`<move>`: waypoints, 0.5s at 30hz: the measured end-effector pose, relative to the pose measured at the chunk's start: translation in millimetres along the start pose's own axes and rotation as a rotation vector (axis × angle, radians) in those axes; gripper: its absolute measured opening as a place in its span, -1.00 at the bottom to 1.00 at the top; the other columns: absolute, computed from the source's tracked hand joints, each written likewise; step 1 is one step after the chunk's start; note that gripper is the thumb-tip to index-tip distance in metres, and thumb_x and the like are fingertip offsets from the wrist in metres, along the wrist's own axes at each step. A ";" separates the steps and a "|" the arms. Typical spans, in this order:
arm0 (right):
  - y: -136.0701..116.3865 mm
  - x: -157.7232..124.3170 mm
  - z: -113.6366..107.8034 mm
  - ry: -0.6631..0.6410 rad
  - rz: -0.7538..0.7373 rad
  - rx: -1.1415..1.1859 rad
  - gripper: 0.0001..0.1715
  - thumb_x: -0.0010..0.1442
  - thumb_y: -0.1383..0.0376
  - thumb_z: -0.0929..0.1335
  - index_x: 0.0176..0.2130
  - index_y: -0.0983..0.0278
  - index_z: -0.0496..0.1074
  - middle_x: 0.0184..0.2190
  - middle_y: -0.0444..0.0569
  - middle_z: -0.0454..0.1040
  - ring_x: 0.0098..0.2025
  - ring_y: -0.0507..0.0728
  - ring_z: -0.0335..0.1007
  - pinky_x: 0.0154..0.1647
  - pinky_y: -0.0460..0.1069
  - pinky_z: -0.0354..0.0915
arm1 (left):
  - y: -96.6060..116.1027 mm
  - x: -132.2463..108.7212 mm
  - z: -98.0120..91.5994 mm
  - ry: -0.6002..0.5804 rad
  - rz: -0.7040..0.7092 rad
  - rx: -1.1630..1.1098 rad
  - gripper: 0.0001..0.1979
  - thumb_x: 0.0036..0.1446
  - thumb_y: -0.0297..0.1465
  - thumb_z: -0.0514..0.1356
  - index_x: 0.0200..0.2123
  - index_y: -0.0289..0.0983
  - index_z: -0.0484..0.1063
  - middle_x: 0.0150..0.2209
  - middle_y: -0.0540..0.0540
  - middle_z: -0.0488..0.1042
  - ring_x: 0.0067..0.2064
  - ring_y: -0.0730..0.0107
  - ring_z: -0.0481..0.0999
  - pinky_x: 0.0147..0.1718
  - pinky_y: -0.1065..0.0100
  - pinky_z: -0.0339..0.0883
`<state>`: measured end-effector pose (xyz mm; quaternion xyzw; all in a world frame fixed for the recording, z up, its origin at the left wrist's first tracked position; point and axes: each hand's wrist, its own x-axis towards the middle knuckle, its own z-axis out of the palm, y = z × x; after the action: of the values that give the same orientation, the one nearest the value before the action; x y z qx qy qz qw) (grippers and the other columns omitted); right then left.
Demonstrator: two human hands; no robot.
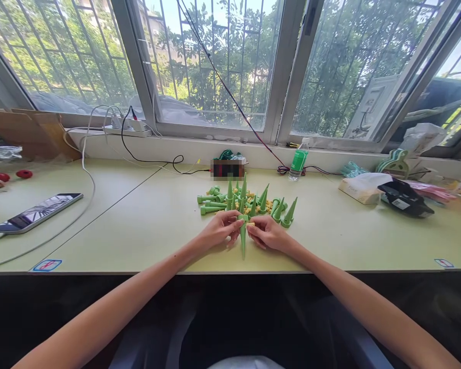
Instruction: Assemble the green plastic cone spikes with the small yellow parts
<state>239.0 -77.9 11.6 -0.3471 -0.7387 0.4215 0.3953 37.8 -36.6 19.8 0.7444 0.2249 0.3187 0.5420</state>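
Between my hands, near the front of the table, a green plastic spike [243, 240] points tip down. My left hand [223, 228] is closed on its wider top end. In my right hand [269, 232], thumb and fingers pinch a small yellow piece [251, 224] right beside the spike's top; I cannot tell whether the two touch. Just beyond my hands lies a pile of similar green spikes [215, 204], some standing point up, others on their sides. Small yellow pieces [269, 206] are scattered among them.
Behind the pile are a blurred box [228, 169] and a water bottle [298, 160]. A tissue box [359, 187] and a black packet [405, 199] lie to the right. At left, a phone [34, 212] rests beside a white cable [85, 205]. The table's front edge [246, 271] is close.
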 end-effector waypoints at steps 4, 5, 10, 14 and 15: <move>0.6 -0.5 0.5 0.028 -0.016 -0.089 -0.53 0.35 0.08 0.28 -0.52 0.23 0.20 -0.68 -0.24 0.22 -0.67 -0.03 0.11 -0.61 -0.09 0.06 | -3.1 -0.1 -2.9 -0.009 -0.039 -0.042 -0.64 0.22 -0.09 0.22 -0.29 -0.31 0.36 -0.56 0.09 0.33 -0.64 0.59 0.29 -0.65 0.50 0.20; 1.7 -0.5 0.7 0.036 -0.020 -0.112 -0.54 0.35 0.09 0.28 -0.52 0.23 0.20 -0.67 -0.23 0.22 -0.65 -0.03 0.11 -0.59 -0.09 0.06 | -4.1 -0.1 -3.8 -0.014 -0.046 -0.052 -0.64 0.23 -0.09 0.22 -0.28 -0.31 0.36 -0.55 0.09 0.33 -0.64 0.59 0.29 -0.66 0.50 0.20; 7.9 0.9 0.8 0.088 -0.076 -0.304 -0.57 0.34 0.14 0.28 -0.52 0.24 0.17 -0.63 -0.22 0.16 -0.56 -0.01 0.03 -0.52 -0.07 0.00 | -7.7 0.2 -6.4 -0.030 -0.087 -0.067 -0.61 0.22 -0.06 0.21 -0.26 -0.32 0.39 -0.51 0.06 0.35 -0.62 0.60 0.28 -0.69 0.52 0.17; 9.9 2.2 0.6 0.114 -0.121 -0.388 -0.57 0.32 0.17 0.28 -0.53 0.24 0.12 -0.61 -0.24 0.05 -0.53 -0.01 -0.04 -0.48 -0.06 -0.05 | -8.6 0.2 -6.4 -0.030 -0.098 -0.075 -0.61 0.21 -0.06 0.21 -0.29 -0.31 0.38 -0.54 0.08 0.33 -0.65 0.62 0.25 -0.71 0.53 0.12; 10.1 2.3 0.7 0.119 -0.121 -0.391 -0.57 0.32 0.17 0.28 -0.53 0.24 0.12 -0.61 -0.24 0.04 -0.53 -0.01 -0.05 -0.48 -0.06 -0.05 | -8.4 0.1 -6.2 -0.027 -0.096 -0.078 -0.61 0.21 -0.06 0.21 -0.30 -0.31 0.37 -0.54 0.08 0.32 -0.65 0.62 0.25 -0.72 0.53 0.11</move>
<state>239.2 -72.1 3.0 -0.3963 -0.8014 0.2243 0.3878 33.5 -29.7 13.1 0.7153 0.2404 0.2906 0.5883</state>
